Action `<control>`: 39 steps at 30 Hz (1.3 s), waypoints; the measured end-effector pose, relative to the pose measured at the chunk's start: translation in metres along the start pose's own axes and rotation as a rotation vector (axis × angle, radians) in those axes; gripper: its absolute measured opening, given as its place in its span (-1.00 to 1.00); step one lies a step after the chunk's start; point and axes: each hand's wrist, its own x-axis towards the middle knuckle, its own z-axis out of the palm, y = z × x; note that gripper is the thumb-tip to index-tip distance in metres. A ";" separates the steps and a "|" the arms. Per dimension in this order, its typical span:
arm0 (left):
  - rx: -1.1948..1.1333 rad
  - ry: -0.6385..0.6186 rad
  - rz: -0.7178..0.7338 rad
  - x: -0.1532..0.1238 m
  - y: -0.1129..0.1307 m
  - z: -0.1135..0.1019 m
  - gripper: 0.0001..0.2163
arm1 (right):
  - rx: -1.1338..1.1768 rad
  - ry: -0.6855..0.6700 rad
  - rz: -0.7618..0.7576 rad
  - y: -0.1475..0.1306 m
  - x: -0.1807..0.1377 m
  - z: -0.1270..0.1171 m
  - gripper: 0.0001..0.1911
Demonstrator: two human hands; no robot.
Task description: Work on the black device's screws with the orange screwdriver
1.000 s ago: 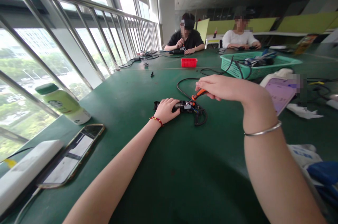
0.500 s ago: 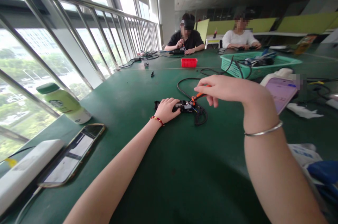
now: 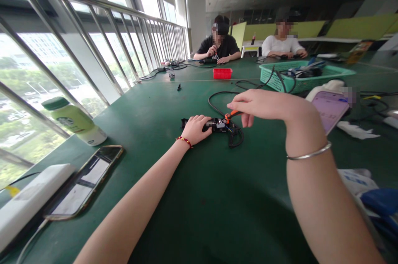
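Observation:
On the green table lies a black opened device with small metal parts and wires showing. My left hand grips its left part, fingers over the top and thumb at the near side. In my right hand is a screwdriver with an orange and black handle, slanting down to the left. Its tip reaches the device's exposed parts; the exact contact spot is too small to make out. A black cable loops beside the device's right end.
Ahead stand a red tray and a green basket with cables. At left are a bottle, a phone and a white power strip. Another phone leans at right. Two people sit across the table.
My right hand has tilted slightly with the screwdriver, its lower fingers shifting a little left. My left hand and the device stay in place.

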 end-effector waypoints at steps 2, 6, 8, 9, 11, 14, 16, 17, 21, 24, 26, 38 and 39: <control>0.003 0.001 0.001 0.000 0.000 0.000 -0.67 | 0.014 -0.007 -0.002 0.000 0.000 0.001 -0.60; 0.013 0.009 -0.001 0.000 0.002 0.000 -0.67 | -0.089 0.124 -0.045 0.001 -0.002 0.001 -0.61; 0.015 0.009 -0.001 0.000 0.002 0.000 -0.67 | -0.159 0.178 -0.087 0.001 -0.002 0.000 -0.57; 0.017 0.008 -0.001 0.000 0.002 0.000 -0.67 | -0.176 0.185 -0.098 0.001 -0.002 0.000 -0.57; 0.019 0.008 0.000 0.000 0.002 0.000 -0.67 | -0.150 0.161 -0.074 0.000 -0.001 -0.001 -0.60; 0.020 0.007 0.007 0.000 0.002 0.000 -0.67 | -0.035 0.057 -0.008 -0.002 0.000 0.000 -0.64; 0.020 0.006 0.008 0.000 0.002 0.000 -0.67 | 0.019 0.007 0.005 -0.003 0.001 0.001 -0.62; 0.020 0.005 0.008 0.001 0.002 0.000 -0.67 | 0.029 0.000 0.006 -0.003 0.001 0.001 -0.62; 0.011 0.006 0.005 0.001 0.002 0.000 -0.67 | -0.072 0.094 -0.032 -0.001 0.001 -0.001 -0.53; 0.001 0.004 -0.001 0.000 0.002 -0.001 -0.67 | -0.175 0.152 -0.083 -0.001 0.001 -0.002 -0.57; -0.003 0.001 -0.003 0.000 0.002 -0.001 -0.67 | -0.146 0.105 -0.082 -0.001 0.001 -0.001 -0.69; 0.012 0.003 -0.003 0.001 0.003 0.000 -0.67 | -0.042 -0.030 -0.122 -0.005 0.004 0.001 -0.64; 0.010 -0.002 -0.004 0.001 0.003 0.000 -0.67 | -0.069 -0.033 -0.131 -0.005 0.003 0.001 -0.63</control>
